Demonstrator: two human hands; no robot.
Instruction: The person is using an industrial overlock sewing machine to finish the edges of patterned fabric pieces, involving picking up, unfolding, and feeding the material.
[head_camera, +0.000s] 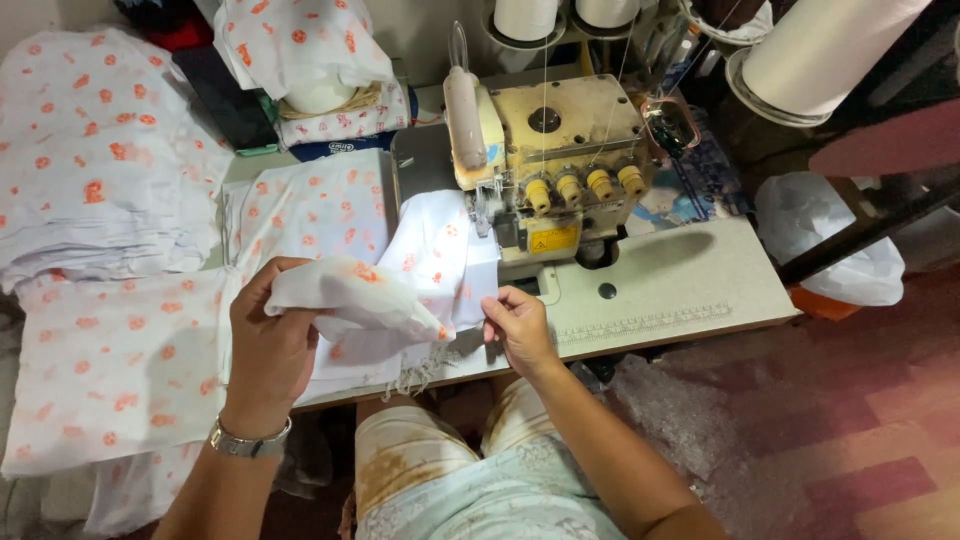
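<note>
My left hand (268, 345), with a metal watch on its wrist, grips a bunched fold of white fabric with orange prints (350, 295) lifted off the table. My right hand (518, 325) pinches the fabric's right edge near the table's front. The cloth runs up under the presser foot of a cream overlock sewing machine (545, 150) with yellow tension knobs. A frayed fringe of threads hangs from the cloth at the table's front edge.
Stacks of the same printed fabric (95, 170) lie at left and behind. The sewing table (680, 285) extends right. White thread cones (825, 45) stand at the back. A white plastic bag (830, 240) sits on the reddish floor at right.
</note>
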